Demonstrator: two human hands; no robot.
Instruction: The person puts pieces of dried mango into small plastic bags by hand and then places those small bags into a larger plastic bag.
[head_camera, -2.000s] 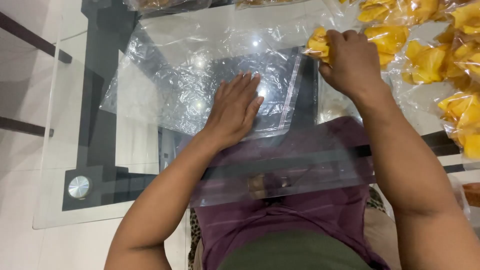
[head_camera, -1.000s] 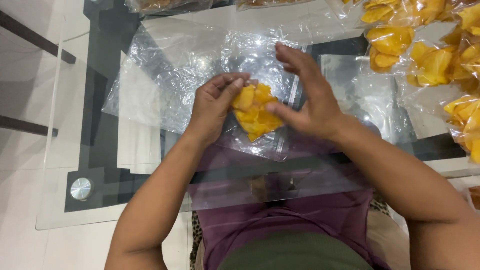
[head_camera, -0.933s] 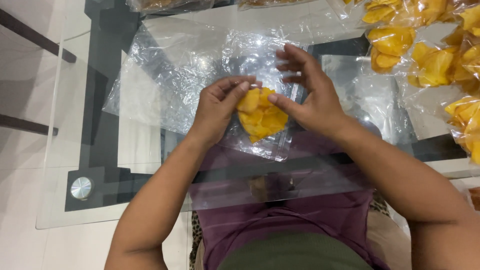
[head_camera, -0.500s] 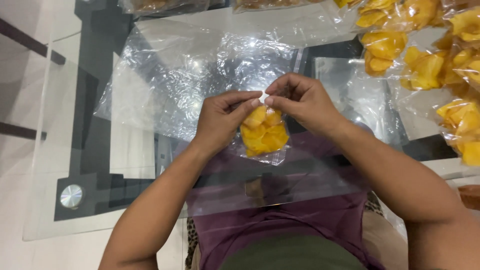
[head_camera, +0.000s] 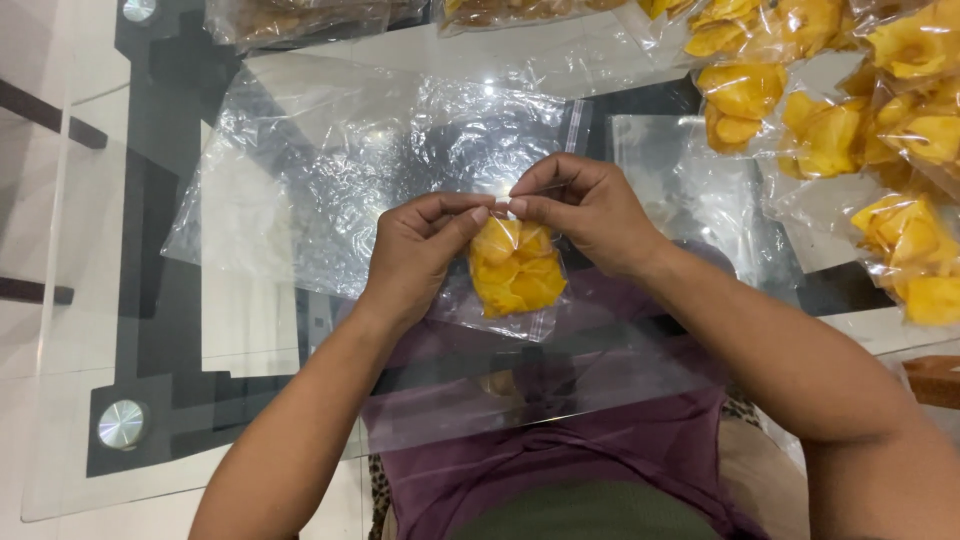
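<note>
My left hand (head_camera: 415, 250) and right hand (head_camera: 590, 210) pinch the small bag of yellow pieces (head_camera: 515, 275) shut along its top edge; filled bags (head_camera: 880, 130) crowd two o'clock, flat plastic (head_camera: 330, 170) lies at eleven on the tabletop (head_camera: 150, 420).

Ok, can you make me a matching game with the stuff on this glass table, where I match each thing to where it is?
Things:
1. small bag of yellow pieces
2. pile of filled bags
3. round metal disc
4. empty clear bags

Places:
A. lying flat on the glass table, beyond the hands
B. far right of the table
C. pinched at its top by the left hand and right hand
D. near left corner of the table

Pairs: 1-C, 2-B, 3-D, 4-A
</note>
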